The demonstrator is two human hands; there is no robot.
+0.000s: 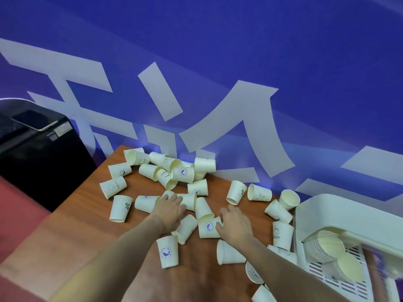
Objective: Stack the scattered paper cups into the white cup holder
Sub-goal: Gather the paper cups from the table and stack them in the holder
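Several cream paper cups lie scattered on a brown wooden table (91,216), some on their sides, some upside down. My left hand (171,211) reaches into the middle of the pile, fingers spread over a tipped cup (187,200). My right hand (234,224) is beside it, its thumb and fingers curled round an upside-down cup with a blue print (208,228). The white cup holder (340,214) stands at the table's right end, with two stacks of cups (327,247) lying inside it.
A blue wall (218,51) with large white characters runs right behind the table. A black appliance (37,144) stands to the left, beyond the table's corner. A red surface (15,214) lies at the lower left.
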